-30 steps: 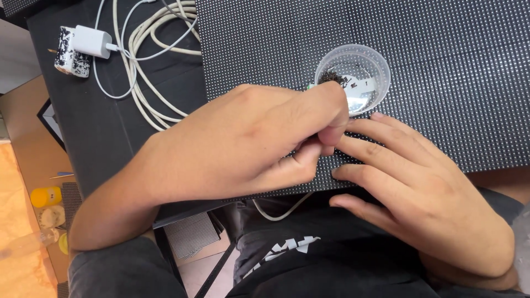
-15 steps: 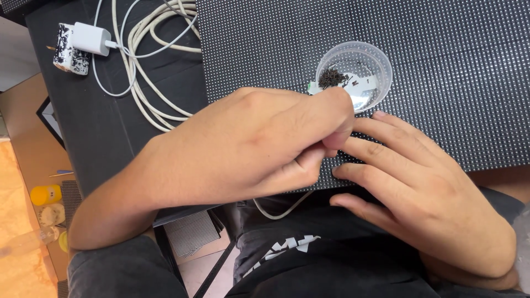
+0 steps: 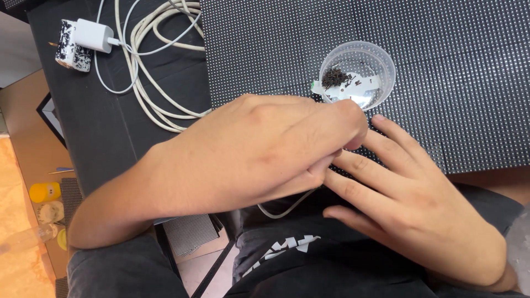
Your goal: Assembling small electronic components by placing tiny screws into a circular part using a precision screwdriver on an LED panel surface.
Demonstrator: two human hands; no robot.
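Fingertips of the left hand [image 3: 265, 152] pinch shut on something too tiny to see, low on the dotted panel [image 3: 441, 60]. Right hand [image 3: 419, 204] lies flat and released there. Panel looks stiff but fragile; edges seem the safest grip. Clear cup [image 3: 381, 58] holds little screws.

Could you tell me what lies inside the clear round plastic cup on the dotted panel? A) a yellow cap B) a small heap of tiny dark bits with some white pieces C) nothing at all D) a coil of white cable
B: the clear cup, standing on the dotted black panel just beyond the left hand, holds a small dark heap beside a few white pieces.
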